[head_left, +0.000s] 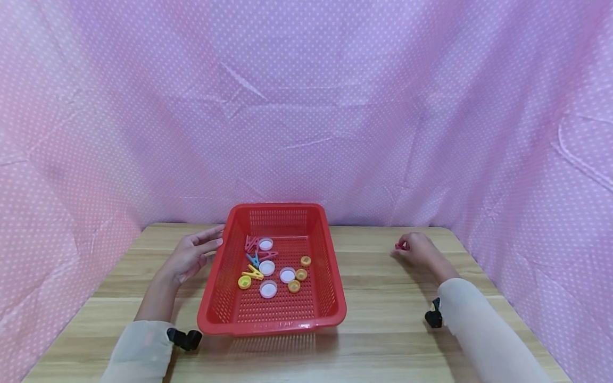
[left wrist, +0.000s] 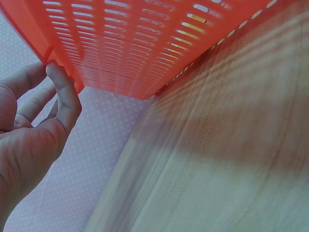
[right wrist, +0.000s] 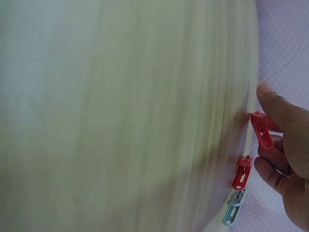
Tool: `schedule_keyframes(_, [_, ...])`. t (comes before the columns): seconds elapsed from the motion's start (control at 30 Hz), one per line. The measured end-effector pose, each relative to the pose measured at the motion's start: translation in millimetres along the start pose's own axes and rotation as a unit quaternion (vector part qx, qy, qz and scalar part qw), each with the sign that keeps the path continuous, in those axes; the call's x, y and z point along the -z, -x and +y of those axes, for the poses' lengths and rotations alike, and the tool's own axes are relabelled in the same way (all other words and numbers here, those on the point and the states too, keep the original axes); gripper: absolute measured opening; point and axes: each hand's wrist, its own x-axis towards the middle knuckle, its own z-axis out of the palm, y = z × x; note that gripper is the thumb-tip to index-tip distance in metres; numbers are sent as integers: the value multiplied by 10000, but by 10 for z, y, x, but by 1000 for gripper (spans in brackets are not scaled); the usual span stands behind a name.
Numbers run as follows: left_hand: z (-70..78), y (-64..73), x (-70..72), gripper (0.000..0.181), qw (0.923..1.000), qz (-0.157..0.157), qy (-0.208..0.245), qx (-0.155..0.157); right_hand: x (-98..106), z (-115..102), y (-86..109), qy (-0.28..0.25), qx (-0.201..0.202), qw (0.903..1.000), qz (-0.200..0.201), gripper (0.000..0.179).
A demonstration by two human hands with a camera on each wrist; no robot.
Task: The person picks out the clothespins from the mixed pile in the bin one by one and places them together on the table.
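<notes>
My left hand is at the left side of a red plastic basket, its fingertips touching the rim from outside. Inside the basket lie several white bottle caps, orange caps, a yellow cap, pink clothespins, a blue clothespin and a yellow clothespin. Far to the right, my right hand pinches a red clothespin between thumb and fingers. Beneath those fingers are another red clothespin and a grey-green clothespin, both hidden in the head view.
The wooden table ends at a pink dotted cloth hanging behind and at both sides. The basket's tall slotted walls surround its contents. Bare wood shows between the basket and my right hand. A black wrist camera sits on the left sleeve.
</notes>
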Motion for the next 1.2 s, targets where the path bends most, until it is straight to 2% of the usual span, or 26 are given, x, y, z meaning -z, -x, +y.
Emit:
schedule_keyframes(0.17, [8, 1, -5, 57, 10000, -25, 48, 24, 26, 38, 20, -37, 133, 9996, -237, 25])
schedule_keyframes(0.37, [34, 7, -10, 54, 10000, -25, 84, 12, 55, 97, 44, -177, 396, 9985, -326, 26])
schedule_keyframes(0.63, [26, 6, -6, 50, 9998, -121, 144, -26, 72, 146, 63, -412, 379, 9973, -480, 35])
schedule_keyframes(1.03, [14, 8, -1, 54, 10000, -38, 14, 20, 15, 154, 48, -310, 287, 9989, -208, 16])
schedule_keyframes(1.2, [12, 7, -4, 55, 10000, -68, 57, 20, 36, 142, 47, -334, 216, 9991, -164, 16])
